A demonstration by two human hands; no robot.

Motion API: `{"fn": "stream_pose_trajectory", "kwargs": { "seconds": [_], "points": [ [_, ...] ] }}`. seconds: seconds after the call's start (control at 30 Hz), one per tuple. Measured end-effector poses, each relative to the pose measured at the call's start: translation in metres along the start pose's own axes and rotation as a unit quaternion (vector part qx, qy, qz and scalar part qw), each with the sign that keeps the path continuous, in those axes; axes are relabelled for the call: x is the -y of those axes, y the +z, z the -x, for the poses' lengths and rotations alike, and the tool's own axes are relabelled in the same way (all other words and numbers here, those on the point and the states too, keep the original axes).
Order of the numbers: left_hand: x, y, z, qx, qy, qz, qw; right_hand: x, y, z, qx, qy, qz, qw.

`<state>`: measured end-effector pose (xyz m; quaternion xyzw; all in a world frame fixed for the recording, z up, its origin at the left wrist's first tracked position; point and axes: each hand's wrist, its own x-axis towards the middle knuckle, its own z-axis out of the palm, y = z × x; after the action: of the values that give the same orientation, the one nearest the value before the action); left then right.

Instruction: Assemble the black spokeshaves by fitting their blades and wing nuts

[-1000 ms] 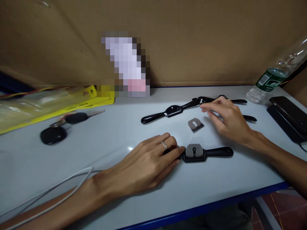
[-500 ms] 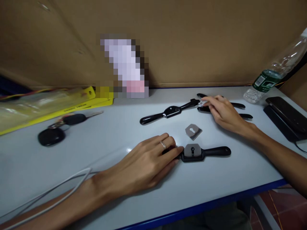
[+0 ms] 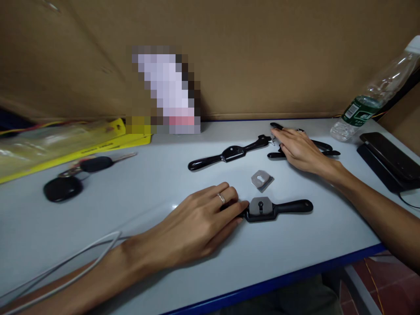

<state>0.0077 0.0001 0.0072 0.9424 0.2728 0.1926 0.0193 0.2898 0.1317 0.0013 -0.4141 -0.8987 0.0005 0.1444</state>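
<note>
My left hand [image 3: 210,218], with a ring on one finger, is closed round the left handle of a black spokeshave [image 3: 293,207] lying on the table. A grey blade sits in that spokeshave's middle. Just beyond lies a loose grey metal plate [image 3: 261,179] with a keyhole slot, overlapping a darker piece. Farther back, my right hand [image 3: 300,148] rests over black spokeshave bodies [image 3: 323,145], its fingers stretched out and touching them; the fingers partly hide these. By its fingertips are small shiny metal parts [image 3: 271,141], too small to name. Left of them lies another black spokeshave body [image 3: 233,152].
Keys with black fobs [image 3: 96,164] lie at the left, before yellow-edged clear packaging [image 3: 108,144]. A white cable [image 3: 114,238] crosses my left forearm. At the right are a tilted plastic bottle [image 3: 361,113] and a dark phone [image 3: 390,155]. Cardboard [image 3: 262,57] stands behind.
My right hand has shifted slightly and flattened over the black bodies, which have turned and moved closer together under it. My left hand stays on its spokeshave. The view has shifted a little.
</note>
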Motion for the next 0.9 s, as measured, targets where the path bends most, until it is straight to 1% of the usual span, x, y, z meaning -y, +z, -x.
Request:
{"fn": "stream_pose_trajectory", "kwargs": {
  "seconds": [0.13, 0.23, 0.33, 0.4, 0.43, 0.5, 0.57, 0.6, 0.67, 0.73, 0.8, 0.9],
  "points": [
    [0.000, 0.000, -0.001, 0.004, 0.001, -0.003, 1.000, 0.005, 0.000, 0.000, 0.009, -0.046, -0.030, 0.998],
    [0.000, 0.000, -0.001, 0.006, 0.002, -0.004, 1.000, 0.016, -0.004, 0.003, 0.006, -0.054, -0.047, 0.997],
    [-0.001, -0.001, -0.001, 0.008, -0.001, -0.007, 1.000, 0.028, -0.011, 0.007, -0.003, -0.035, -0.134, 0.990],
    [-0.001, -0.001, 0.000, 0.006, 0.000, -0.013, 1.000, 0.031, -0.015, 0.010, -0.035, -0.008, -0.195, 0.980],
    [-0.001, -0.001, 0.000, 0.005, 0.000, -0.015, 1.000, 0.030, -0.016, 0.011, -0.058, 0.006, -0.203, 0.978],
    [-0.001, -0.001, 0.000, 0.006, 0.001, -0.014, 1.000, 0.026, -0.019, 0.012, -0.097, 0.025, -0.164, 0.981],
    [-0.001, -0.001, 0.000, 0.005, 0.002, -0.013, 1.000, 0.019, -0.023, 0.012, -0.102, 0.034, -0.103, 0.989],
    [-0.001, -0.001, 0.000, 0.004, 0.001, -0.014, 1.000, 0.014, -0.025, 0.012, -0.090, 0.031, -0.075, 0.993],
    [-0.001, 0.000, 0.000, 0.003, 0.001, -0.014, 1.000, 0.005, -0.033, 0.012, -0.046, 0.018, -0.028, 0.998],
    [0.000, 0.000, 0.001, 0.007, -0.001, -0.013, 1.000, -0.003, -0.040, 0.013, -0.016, 0.011, 0.005, 1.000],
    [0.000, 0.000, 0.001, 0.011, -0.001, -0.012, 1.000, -0.007, -0.044, 0.014, -0.009, 0.013, 0.025, 1.000],
    [0.000, -0.001, 0.000, 0.008, 0.000, -0.012, 1.000, -0.004, -0.039, 0.016, 0.000, 0.020, 0.050, 0.999]
  ]
}}
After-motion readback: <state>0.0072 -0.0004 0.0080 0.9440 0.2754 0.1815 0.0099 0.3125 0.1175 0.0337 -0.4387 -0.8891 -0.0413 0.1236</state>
